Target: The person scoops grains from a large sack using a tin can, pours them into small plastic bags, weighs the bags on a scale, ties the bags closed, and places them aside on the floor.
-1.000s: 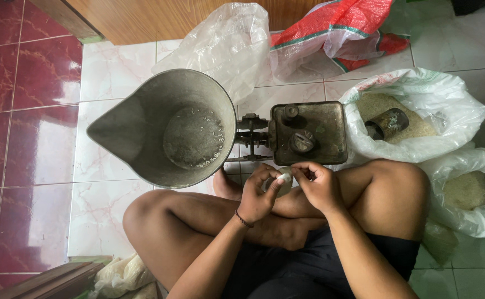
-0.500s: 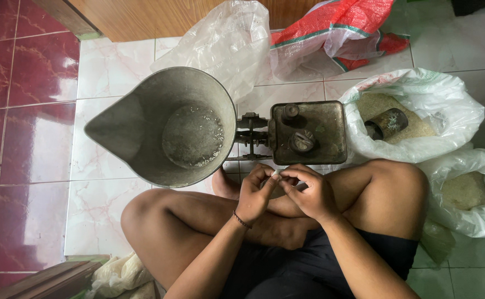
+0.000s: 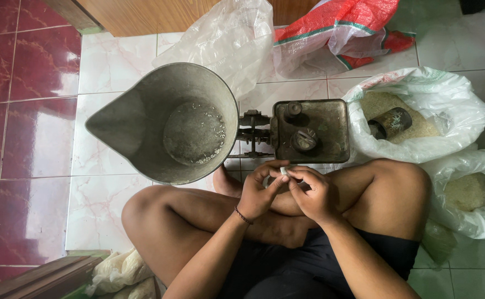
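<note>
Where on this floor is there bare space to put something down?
Bare floor lies left of the scoop pan, on the red tiles, and on the white tiles between pan and knee. It is crowded on the other side: the scale, rice sacks and hands sit close together.

scoop point(image 3: 165, 123) left of weights tray point(image 3: 311, 131)

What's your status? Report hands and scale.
Left hand and right hand together, pinching a small white item. Scale untouched; scoop nearly empty. Nothing in the way.
</note>
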